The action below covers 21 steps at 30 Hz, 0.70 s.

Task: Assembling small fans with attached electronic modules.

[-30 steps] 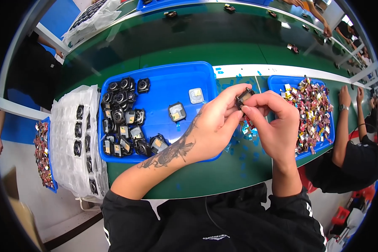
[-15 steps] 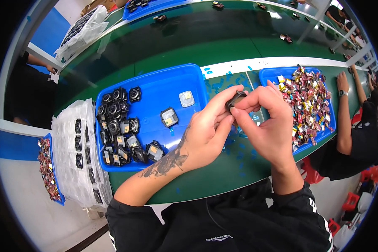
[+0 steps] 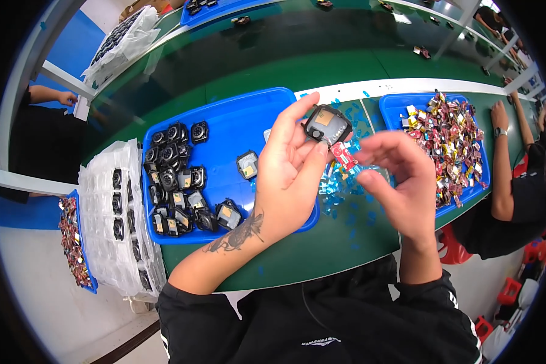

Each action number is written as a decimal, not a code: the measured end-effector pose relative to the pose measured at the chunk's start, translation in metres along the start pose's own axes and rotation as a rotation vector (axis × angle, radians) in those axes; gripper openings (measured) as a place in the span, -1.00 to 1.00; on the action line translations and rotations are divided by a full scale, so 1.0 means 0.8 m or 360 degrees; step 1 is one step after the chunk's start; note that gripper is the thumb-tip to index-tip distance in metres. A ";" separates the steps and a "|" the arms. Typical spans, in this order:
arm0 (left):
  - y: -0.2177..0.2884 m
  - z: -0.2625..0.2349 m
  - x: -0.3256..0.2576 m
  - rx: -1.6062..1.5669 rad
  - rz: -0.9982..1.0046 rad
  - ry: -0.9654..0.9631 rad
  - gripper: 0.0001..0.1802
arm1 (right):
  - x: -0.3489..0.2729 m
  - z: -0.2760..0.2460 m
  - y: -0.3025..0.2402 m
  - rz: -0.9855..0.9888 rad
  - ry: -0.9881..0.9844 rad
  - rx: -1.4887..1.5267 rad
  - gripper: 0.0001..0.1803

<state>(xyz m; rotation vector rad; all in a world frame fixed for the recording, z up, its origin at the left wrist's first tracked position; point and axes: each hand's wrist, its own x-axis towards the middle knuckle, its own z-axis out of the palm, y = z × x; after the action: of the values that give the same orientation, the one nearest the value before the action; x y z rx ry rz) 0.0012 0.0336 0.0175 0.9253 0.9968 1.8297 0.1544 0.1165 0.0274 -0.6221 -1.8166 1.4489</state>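
Observation:
My left hand point(image 3: 290, 176) is closed around a black smartwatch case point(image 3: 329, 125), tilted so its inner side with a grey and tan insert faces up. From the case's lower right edge a small red circuit board point(image 3: 344, 156) sticks out. Beside that board is my right hand point(image 3: 409, 182), its thumb and fingers curved and spread apart, with nothing visible between them. Left of my left hand, a blue tray point(image 3: 224, 115) bears a pile of black watch cases point(image 3: 175, 176). One more watch case point(image 3: 247, 164) lies alone in it.
Blue film scraps point(image 3: 333, 185) litter the green table point(image 3: 273, 261). A blue tray point(image 3: 387, 109) heaped with small circuit boards point(image 3: 446, 145) stands at right. Clear plastic trays point(image 3: 100, 230) are stacked at left. Across runs a dark green conveyor point(image 3: 297, 51). Co-workers' arms point(image 3: 500, 164) show at right.
The watch case has been turned in my left hand to show its inner side, and the red board now shows. My right hand has moved off the case, its fingers spreading.

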 end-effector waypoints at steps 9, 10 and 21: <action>0.019 -0.005 0.000 0.0919 0.0355 -0.0237 -0.71 | 0.006 -0.012 -0.007 0.0204 -0.0106 0.0331 -0.90; 0.021 -0.007 0.000 0.1258 0.0441 -0.0326 -0.72 | 0.007 -0.015 -0.004 0.0213 -0.0191 0.0368 -0.91; 0.026 -0.002 -0.002 0.0848 -0.0367 -0.0294 -0.85 | 0.000 -0.028 0.011 0.0119 -0.0288 0.0181 -0.95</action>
<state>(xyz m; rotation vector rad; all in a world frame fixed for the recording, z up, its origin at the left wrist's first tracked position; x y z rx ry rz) -0.0062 0.0247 0.0353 1.2088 1.4386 1.2792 0.1716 0.1325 0.0210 -0.5207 -1.8480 1.6930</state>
